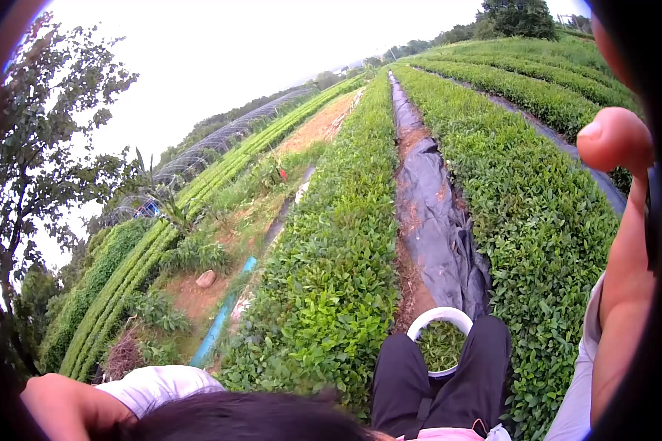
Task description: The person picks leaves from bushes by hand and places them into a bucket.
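My right hand (616,143) is raised close to the camera at the right edge. Its thumb and part of another finger show apart, with nothing visible between them; the rest lies outside the view. From my left arm only the bent elbow (62,400) and a white sleeve (158,382) appear at the lower left, the hand itself out of sight. Between my knees, in dark trousers (401,375), stands a white bucket (452,316) holding loose green leaves (441,345). Neither hand is seen touching it.
Trimmed leafy bushes in a left row (324,272) and a right row (529,235) flank the path. Wrinkled black sheeting (434,213) covers the ground between them. A blue strip (221,323) and a stone (206,278) lie left; hoop frames (228,143) stand farther off.
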A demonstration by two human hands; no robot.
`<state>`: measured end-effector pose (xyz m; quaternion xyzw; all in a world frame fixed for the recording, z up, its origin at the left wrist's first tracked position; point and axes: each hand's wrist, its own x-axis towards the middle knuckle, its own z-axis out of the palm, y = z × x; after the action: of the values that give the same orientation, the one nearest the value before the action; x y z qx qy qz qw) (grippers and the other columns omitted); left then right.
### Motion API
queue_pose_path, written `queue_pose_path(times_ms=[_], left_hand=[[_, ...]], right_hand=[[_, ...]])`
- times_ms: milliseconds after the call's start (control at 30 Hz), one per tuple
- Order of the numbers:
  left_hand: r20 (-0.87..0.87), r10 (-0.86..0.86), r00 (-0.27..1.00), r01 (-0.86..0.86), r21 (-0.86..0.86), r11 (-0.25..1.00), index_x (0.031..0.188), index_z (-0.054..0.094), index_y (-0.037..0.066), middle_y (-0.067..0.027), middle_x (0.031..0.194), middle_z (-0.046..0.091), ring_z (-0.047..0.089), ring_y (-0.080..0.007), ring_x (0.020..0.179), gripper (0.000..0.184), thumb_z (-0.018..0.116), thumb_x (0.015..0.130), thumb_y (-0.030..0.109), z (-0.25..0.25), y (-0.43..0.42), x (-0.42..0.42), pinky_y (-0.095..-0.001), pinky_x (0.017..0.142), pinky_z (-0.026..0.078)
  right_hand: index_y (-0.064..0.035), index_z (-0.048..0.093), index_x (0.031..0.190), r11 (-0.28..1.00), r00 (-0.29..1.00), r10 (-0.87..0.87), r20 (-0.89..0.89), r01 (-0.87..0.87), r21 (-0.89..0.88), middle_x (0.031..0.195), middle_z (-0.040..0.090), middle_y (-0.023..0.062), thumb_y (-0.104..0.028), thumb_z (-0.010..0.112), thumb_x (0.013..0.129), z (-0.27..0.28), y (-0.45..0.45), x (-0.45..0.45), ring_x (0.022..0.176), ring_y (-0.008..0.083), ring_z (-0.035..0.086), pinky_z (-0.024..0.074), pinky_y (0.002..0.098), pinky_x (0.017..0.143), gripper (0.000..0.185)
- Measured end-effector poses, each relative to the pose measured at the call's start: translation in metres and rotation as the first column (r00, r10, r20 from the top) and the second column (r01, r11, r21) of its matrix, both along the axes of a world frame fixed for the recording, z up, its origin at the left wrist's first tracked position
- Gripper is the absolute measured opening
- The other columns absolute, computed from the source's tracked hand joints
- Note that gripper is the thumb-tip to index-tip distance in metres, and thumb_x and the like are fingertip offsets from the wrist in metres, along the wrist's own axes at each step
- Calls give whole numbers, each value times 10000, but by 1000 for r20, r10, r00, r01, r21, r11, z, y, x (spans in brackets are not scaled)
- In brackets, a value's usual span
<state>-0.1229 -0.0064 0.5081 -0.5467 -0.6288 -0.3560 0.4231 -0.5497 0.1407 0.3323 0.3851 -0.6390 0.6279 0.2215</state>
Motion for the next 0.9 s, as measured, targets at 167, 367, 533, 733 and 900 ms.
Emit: queue_pose_path(times_ms=[167, 367, 533, 733, 900], left_hand=[[93, 735, 672, -724, -128, 678, 858, 583, 123, 50, 643, 448, 443, -94, 588, 148, 579, 845, 271, 13, 0, 46, -422, 901, 359], [52, 724, 687, -723, -48, 689, 1334, 372, 87, -174, 1385, 336, 439, -297, 1200, 604, 365, 908, 515, 14, -34, 91, -583, 997, 284], [-47, 735, 677, -736, -63, 674, 1319, 375, 165, -92, 1341, 386, 376, -267, 1233, 568, 526, 846, 442, 10, -22, 99, -603, 1020, 207], [56, 805, 591, -770, -257, 584, 1347, 318, 166, -99, 1385, 303, 306, -261, 1267, 595, 476, 862, 471, 5, -45, 71, -593, 1019, 188], [55, 850, 524, -815, -256, 519, 1331, 333, 153, -102, 1362, 324, 326, -256, 1243, 567, 468, 869, 452, -11, -62, 67, -570, 1010, 208]], right_hand=[[-46, 398, 1247, 997, 998, -50, 29, 51, -56, 1225, 457, 150, -437, 494, 875, -15, 20, -12, 1043, 252, 508, 456, 386, 831, 548], [-50, 402, 1241, 972, 988, -156, -6, 152, -181, 1219, 460, 145, -439, 490, 876, -9, 42, -32, 1038, 251, 508, 456, 389, 829, 541], [-53, 405, 1237, 944, 965, -257, -50, 240, -228, 1214, 461, 141, -441, 487, 878, 4, 42, -30, 1034, 250, 508, 456, 392, 827, 535], [-57, 409, 1231, 962, 974, -223, -45, 212, -173, 1208, 464, 136, -443, 483, 879, -3, 17, -16, 1029, 249, 508, 457, 395, 824, 527], [-60, 412, 1226, 997, 996, -44, -77, 39, -62, 1203, 466, 132, -445, 480, 880, -5, -42, 9, 1024, 248, 508, 457, 397, 822, 521]])
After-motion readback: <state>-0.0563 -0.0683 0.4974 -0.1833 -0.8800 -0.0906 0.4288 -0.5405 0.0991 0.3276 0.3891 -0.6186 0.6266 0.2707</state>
